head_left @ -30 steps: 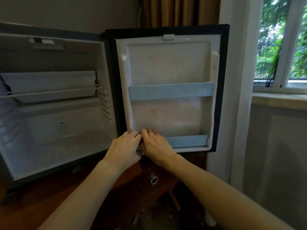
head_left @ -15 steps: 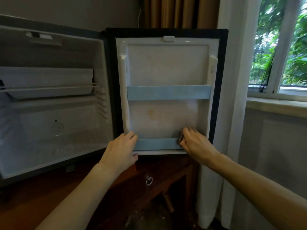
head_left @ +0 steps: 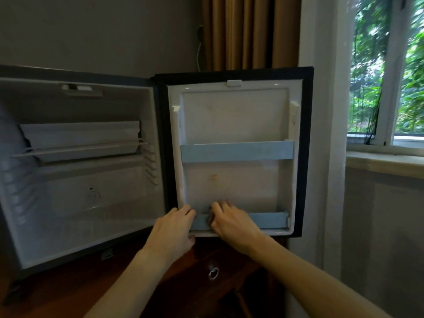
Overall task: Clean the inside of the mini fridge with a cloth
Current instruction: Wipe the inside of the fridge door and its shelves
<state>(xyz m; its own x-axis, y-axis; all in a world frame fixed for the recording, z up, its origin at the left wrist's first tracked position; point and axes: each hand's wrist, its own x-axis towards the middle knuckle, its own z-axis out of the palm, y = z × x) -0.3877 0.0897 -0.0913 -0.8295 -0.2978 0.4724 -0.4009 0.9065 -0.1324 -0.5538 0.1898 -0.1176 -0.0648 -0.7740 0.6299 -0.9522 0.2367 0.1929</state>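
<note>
At the lower door shelf (head_left: 263, 220), the right hand (head_left: 229, 222) pinches a dark cloth (head_left: 210, 218); the left hand (head_left: 175, 228) grips the door edge (head_left: 181, 203).

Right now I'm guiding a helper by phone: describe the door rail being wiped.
Find the open fridge door. Two pale blue rails cross its white inside; it is the lower rail, at the bottom edge. Only this one has both hands, left hand and right hand, on it.

Fridge door liner (head_left: 234, 120) matt white plastic, stained; cabinet (head_left: 183, 283) glossy wood.
</note>
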